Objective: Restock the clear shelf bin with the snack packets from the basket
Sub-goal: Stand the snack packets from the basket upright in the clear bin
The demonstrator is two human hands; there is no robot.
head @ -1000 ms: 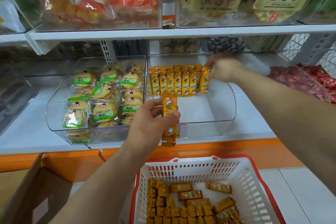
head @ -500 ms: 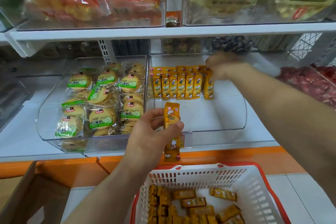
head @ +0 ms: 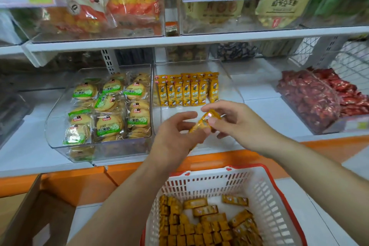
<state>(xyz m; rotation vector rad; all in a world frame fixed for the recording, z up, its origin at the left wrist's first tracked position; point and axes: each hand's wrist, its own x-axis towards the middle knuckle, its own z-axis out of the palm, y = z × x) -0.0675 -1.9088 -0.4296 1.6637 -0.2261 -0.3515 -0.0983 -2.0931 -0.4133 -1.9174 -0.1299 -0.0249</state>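
Observation:
A clear shelf bin (head: 238, 96) holds a row of upright yellow snack packets (head: 185, 92) at its back. In front of the bin my two hands meet over its front wall. My left hand (head: 175, 136) grips a few yellow snack packets (head: 201, 123), which point up and to the right. The upper end of the top packet is pinched between thumb and fingers of my right hand (head: 237, 124). Below them stands the white basket (head: 279, 203) with a red rim, and several more yellow packets (head: 199, 225) lie in it.
Left of the clear bin, a second bin (head: 60, 118) is full of green-labelled round biscuits. A bin of red sweets (head: 311, 98) sits at the right. The upper shelf (head: 179, 39) overhangs both bins. An open cardboard box (head: 30, 215) stands at the lower left.
My right hand has drawn back from the row at the rear of the bin and taken hold of a packet in my left hand. The left hand has tilted its packets to the right.

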